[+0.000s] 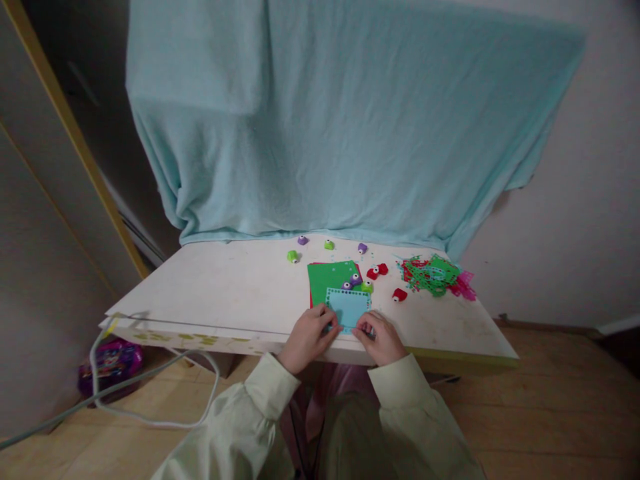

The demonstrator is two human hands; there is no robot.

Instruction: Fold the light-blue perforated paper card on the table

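A light blue paper square with punched holes along its edges lies at the near edge of the white table. My left hand grips its near left corner. My right hand rests at its near right corner; whether it holds a small punch there is hidden by the fingers. Behind the blue square lie a green sheet and a red sheet under it. Small purple and green punches sit on the green sheet's right side.
Red punches and another lie to the right, beside a heap of punched green, red and pink scraps. More small punches sit further back. A pale blue blanket hangs behind. A cable trails left.
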